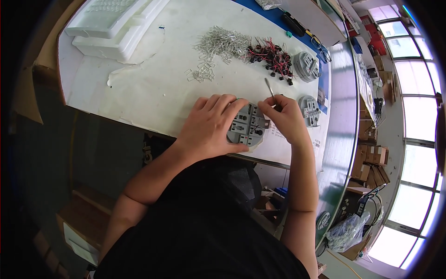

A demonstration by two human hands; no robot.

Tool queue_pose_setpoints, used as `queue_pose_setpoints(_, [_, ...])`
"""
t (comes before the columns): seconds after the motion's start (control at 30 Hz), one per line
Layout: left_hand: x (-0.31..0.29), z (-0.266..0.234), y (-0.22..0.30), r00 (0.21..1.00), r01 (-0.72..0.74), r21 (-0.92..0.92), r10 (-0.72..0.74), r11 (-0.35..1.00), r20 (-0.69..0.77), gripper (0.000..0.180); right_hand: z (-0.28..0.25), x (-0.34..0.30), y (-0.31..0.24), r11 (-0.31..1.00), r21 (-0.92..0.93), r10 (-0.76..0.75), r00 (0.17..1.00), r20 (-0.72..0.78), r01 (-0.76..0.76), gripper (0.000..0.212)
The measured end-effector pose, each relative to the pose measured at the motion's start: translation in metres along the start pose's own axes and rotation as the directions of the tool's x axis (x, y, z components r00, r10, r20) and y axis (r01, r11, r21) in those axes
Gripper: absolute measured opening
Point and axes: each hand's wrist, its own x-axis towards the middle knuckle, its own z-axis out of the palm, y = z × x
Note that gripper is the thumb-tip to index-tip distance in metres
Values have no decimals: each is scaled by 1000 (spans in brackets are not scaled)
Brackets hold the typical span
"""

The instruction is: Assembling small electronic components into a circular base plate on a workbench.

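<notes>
My left hand (211,123) is wrapped round the left side of a round grey plate (242,139) at the table's near edge. Its thumb lies along the plate's near rim and its fingers along the far rim. The plate's face has raised blocks, slots and small dark parts, partly covered by my fingers. At the plate's far right side, my right hand (285,116) is closed round a slim metal tool (269,87). One narrow end of the tool sticks out past the fingers, away from me; its other end is hidden.
Beyond my hands lie a heap of bent metal wire pieces (223,44) and a pile of small black parts with red wires (274,58). Grey round plates (306,66) sit stacked at right, with another grey plate (310,111) nearer. White foam trays (114,28) stand far left.
</notes>
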Motion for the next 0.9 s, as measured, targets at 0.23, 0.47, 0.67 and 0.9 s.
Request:
queue_pose_setpoints(0.23, [3, -3, 2, 1000, -10, 24, 10, 1000, -3, 98, -1, 1, 7, 996, 84, -4, 997, 73, -2, 24])
queue_pose_setpoints(0.47, [8, -3, 2, 999, -16, 23, 16, 1000, 29, 101, 1, 1, 15, 983, 178, -63, 996, 66, 51, 20])
queue_pose_setpoints(0.67, [11, -4, 6, 996, 23, 24, -25, 999, 86, 103, 3, 3, 11, 989, 145, 7, 998, 70, -17, 18])
queue_pose_setpoints(0.9, [11, -3, 3, 995, 21, 60, -26, 998, 93, 107, 5, 5, 22, 980, 176, -105, 993, 53, 94, 17])
